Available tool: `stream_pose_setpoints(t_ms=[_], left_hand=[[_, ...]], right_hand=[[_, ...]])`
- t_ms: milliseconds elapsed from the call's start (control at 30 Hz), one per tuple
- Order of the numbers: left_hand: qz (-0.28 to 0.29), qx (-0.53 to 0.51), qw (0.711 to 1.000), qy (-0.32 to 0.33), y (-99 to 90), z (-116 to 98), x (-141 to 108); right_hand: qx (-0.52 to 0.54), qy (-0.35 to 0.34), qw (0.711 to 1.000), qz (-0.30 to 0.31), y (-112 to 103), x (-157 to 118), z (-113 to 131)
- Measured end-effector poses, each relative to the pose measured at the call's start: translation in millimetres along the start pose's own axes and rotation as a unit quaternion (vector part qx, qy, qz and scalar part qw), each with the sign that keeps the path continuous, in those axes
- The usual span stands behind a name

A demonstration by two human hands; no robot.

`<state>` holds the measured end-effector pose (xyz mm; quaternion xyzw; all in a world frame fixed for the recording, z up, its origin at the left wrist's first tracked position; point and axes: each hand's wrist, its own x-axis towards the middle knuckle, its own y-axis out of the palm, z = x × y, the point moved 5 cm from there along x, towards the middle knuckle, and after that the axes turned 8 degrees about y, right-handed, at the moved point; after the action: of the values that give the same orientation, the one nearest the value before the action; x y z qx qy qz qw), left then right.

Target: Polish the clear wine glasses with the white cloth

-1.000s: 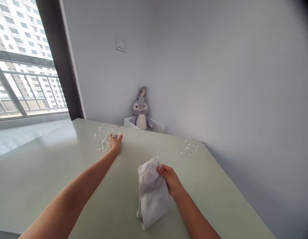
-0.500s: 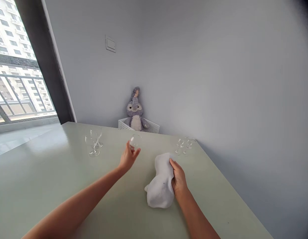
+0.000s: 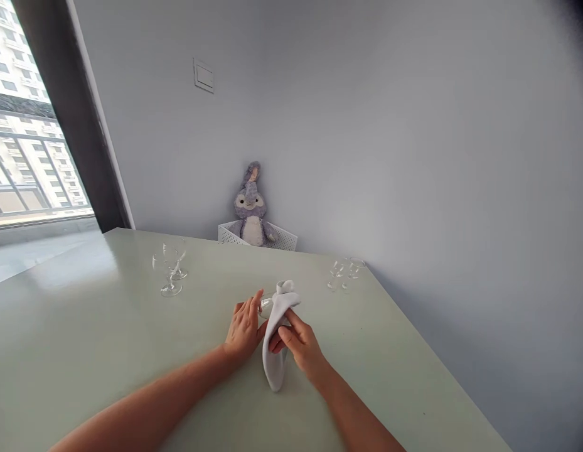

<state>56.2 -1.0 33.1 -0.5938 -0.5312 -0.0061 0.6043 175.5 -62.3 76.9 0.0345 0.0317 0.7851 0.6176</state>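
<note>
A clear glass [image 3: 265, 306] is in my left hand [image 3: 245, 326], whose fingers are wrapped around its left side. My right hand [image 3: 300, 342] grips a white cloth [image 3: 276, 364], which hangs down in folds and touches the right side of the glass, hiding part of it. The stem and foot of this glass cannot be made out. Both hands are close together over the middle of the pale green table [image 3: 216, 402].
Two stemmed glasses [image 3: 171, 289] stand at the left. Two smaller glasses [image 3: 337, 271] stand near the right back edge, beside a clear round item [image 3: 357, 262]. Behind the table, a plush toy [image 3: 252, 229] sits in a white basket [image 3: 286, 240] by the wall.
My left hand has brought the glass nearer and to the right. My right hand has moved left with the cloth, which is now bunched against the glass. The view has shifted slightly.
</note>
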Motion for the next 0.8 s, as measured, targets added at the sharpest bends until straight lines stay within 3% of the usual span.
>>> stream_pose_setpoints(t_ms=[200, 367, 500, 733, 800], left_hand=[[-0.001, 0.054, 0.998, 0.043, -6.5, -4.7, 2.5], [-0.01, 0.1, 0.987, 0.126, -8.7, -19.2, 3.1], [0.002, 0.132, 0.977, 0.17, -13.6, -28.8, 5.7], [-0.011, 0.162, 0.963, 0.214, -27.9, -31.1, 14.0], [0.009, 0.152, 0.963, 0.223, -26.1, -27.7, 15.0]], right_hand=[[-0.07, 0.023, 0.997, 0.012, -6.2, 2.0, -6.4], [-0.091, 0.05, 0.994, 0.013, -14.6, 6.7, -22.9], [-0.041, 0.095, 0.994, 0.027, -16.6, 10.9, -37.8], [0.139, 0.108, 0.984, -0.023, -26.9, 20.4, -49.7], [0.165, 0.121, 0.978, -0.032, -30.0, 22.2, -51.6]])
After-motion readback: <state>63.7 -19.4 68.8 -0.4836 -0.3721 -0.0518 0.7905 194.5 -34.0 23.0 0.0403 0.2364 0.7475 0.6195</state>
